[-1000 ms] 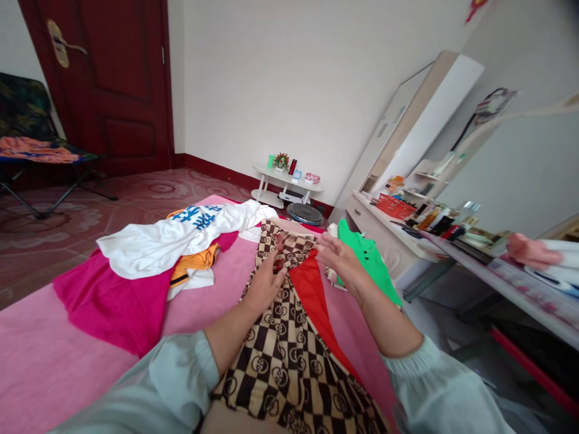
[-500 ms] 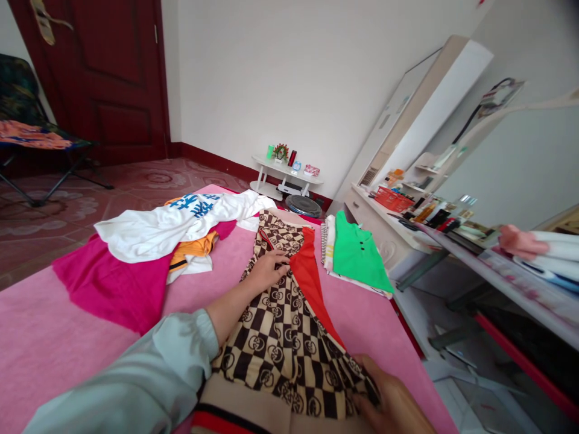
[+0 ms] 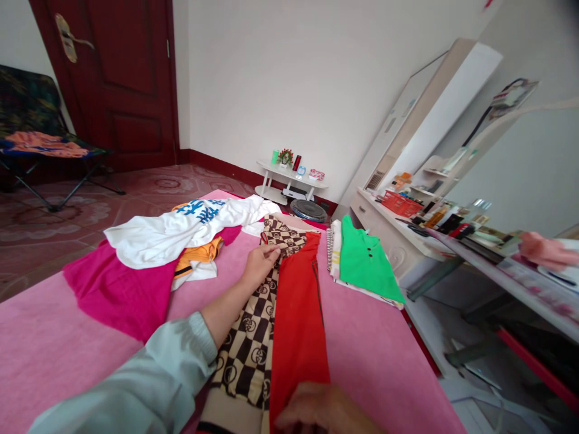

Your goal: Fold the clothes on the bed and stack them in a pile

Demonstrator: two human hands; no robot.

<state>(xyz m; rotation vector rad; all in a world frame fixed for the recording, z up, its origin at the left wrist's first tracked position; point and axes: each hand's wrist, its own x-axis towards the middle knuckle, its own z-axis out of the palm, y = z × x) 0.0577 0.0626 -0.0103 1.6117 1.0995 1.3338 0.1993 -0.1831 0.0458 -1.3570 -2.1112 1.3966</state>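
Touched the checked cloth [image 3: 259, 304] near the far end of the garment [image 3: 297, 289] with the fingertips of the left hand [image 3: 262, 263], with thumb and fingers close together; could not tell pinching from plain pressing. Had the right hand [image 3: 322, 407] low on the red cloth [image 3: 299, 325], by the near edge of the bed [image 3: 368, 355], too blurred and cut off to tell open from gripping.

Found the garment lengthwise down the middle of the bed, from near the far edge to the near edge, with checks along the left side and red along the right. Saw a beige band [image 3: 233, 410] at the near end, partly out of view.

Judged the garment light, soft and limp, with nothing fragile in sight; likely to ruck under a dragging finger, and perhaps slightly slippery on the red face. Reckoned the band the firmest place for a pinch, and the far end fit for a flat, steadying hand. Favoured spread fingers along the long sides over a tug at one point.

Saw by the bed's left edge a white shirt [image 3: 145, 244], rumpled over magenta cloth [image 3: 122, 295] and orange cloth [image 3: 199, 253]. Saw near the right edge a green shirt [image 3: 366, 256], flat on a stack [image 3: 335, 250] of clothes, apart from the garment.
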